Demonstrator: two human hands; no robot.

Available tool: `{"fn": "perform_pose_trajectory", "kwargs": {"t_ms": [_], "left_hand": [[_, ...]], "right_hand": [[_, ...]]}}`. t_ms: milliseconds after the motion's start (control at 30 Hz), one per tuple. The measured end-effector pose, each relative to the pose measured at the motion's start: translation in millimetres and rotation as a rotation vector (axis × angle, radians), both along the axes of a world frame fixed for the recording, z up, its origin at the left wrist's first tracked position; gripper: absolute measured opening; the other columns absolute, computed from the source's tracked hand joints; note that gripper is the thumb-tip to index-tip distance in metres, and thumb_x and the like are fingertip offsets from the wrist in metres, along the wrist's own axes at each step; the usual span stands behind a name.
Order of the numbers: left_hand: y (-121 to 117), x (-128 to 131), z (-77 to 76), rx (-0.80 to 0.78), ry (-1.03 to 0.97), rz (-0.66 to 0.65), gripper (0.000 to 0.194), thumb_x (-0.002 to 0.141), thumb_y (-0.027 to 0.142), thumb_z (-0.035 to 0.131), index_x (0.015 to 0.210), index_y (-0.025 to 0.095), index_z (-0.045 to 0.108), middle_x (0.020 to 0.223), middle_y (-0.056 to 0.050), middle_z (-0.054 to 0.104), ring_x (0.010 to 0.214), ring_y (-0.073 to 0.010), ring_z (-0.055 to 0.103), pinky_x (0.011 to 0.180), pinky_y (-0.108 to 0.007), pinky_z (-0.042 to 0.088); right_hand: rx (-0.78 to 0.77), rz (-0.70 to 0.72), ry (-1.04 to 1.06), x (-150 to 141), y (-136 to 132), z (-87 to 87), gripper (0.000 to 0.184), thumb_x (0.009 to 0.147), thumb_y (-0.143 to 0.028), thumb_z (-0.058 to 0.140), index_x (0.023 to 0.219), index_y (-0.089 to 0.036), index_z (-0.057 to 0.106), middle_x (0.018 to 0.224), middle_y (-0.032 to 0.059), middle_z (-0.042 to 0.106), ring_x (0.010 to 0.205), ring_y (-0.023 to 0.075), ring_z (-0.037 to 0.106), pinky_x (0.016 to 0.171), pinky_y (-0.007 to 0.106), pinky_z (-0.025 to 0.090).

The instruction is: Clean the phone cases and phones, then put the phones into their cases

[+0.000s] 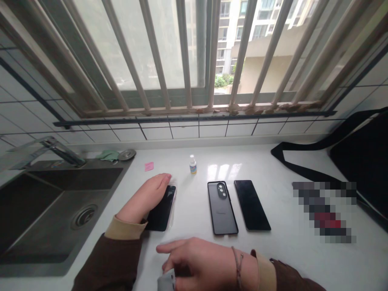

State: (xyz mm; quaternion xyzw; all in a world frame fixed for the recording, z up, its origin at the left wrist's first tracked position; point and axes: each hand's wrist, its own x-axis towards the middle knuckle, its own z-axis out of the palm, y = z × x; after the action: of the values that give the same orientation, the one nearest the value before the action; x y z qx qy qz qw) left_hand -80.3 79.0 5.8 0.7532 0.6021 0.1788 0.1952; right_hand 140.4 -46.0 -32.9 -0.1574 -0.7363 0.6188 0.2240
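Note:
My left hand (148,198) lies flat on a black phone in a transparent plastic sleeve (161,209), covering its lower left part. My right hand (197,258) hovers at the bottom edge of the view, index finger stretched out, its other fingers curled around a small grey object (166,281) that is partly hidden. To the right stand a dark grey phone with a round camera bump (222,210) and a black glossy phone (252,205), side by side and apart. Behind them is a small white spray bottle with a blue label (192,165).
A white countertop (281,169) holds a pink sticky note (148,166). A steel sink (60,214) and faucet (51,149) lie to the left, a black bag (357,161) to the right. A pixelated patch (324,212) hides something. Barred window above.

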Motion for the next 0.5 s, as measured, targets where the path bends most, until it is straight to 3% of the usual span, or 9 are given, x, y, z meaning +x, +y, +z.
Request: {"fn": "perform_pose_trajectory", "kwargs": {"t_ms": [133, 300, 400, 500], "left_hand": [[1, -2, -12.5, 0.022, -0.010, -0.033, 0.055, 0.108, 0.047, 0.030, 0.118, 0.018, 0.076, 0.126, -0.014, 0.079, 0.121, -0.0281, 0.072, 0.114, -0.041, 0.050], [5, -4, -18.1, 0.020, 0.006, -0.065, 0.054, 0.109, 0.047, 0.031, 0.113, 0.017, 0.075, 0.121, -0.016, 0.079, 0.115, -0.0297, 0.071, 0.110, -0.045, 0.051], [5, -4, -18.6, 0.016, 0.020, -0.077, 0.055, 0.109, 0.047, 0.030, 0.110, 0.016, 0.075, 0.116, -0.016, 0.079, 0.111, -0.0304, 0.071, 0.107, -0.045, 0.051], [4, -4, -17.7, 0.015, 0.035, -0.080, 0.054, 0.109, 0.046, 0.030, 0.108, 0.016, 0.074, 0.114, -0.015, 0.078, 0.110, -0.0298, 0.071, 0.106, -0.044, 0.051]], "right_hand": [[-0.030, -0.024, -0.040, -6, 1, -1.7, 0.014, 0.090, -0.018, 0.072, 0.103, -0.021, 0.077, 0.131, 0.0099, 0.077, 0.156, 0.0274, 0.049, 0.120, 0.030, 0.041], [-0.140, -0.134, -0.022, -5, 1, -1.6, 0.013, 0.094, -0.021, 0.069, 0.104, -0.019, 0.077, 0.151, 0.0154, 0.067, 0.144, 0.0293, 0.062, 0.112, 0.032, 0.049], [-0.229, -0.129, -0.036, -4, -1, 0.9, 0.016, 0.093, -0.025, 0.073, 0.108, -0.019, 0.078, 0.163, 0.0166, 0.057, 0.157, 0.0308, 0.047, 0.121, 0.034, 0.042], [-0.291, -0.139, -0.033, -4, -3, 1.1, 0.021, 0.093, -0.034, 0.077, 0.107, -0.019, 0.079, 0.160, 0.0141, 0.060, 0.160, 0.0313, 0.042, 0.122, 0.034, 0.039]]}}
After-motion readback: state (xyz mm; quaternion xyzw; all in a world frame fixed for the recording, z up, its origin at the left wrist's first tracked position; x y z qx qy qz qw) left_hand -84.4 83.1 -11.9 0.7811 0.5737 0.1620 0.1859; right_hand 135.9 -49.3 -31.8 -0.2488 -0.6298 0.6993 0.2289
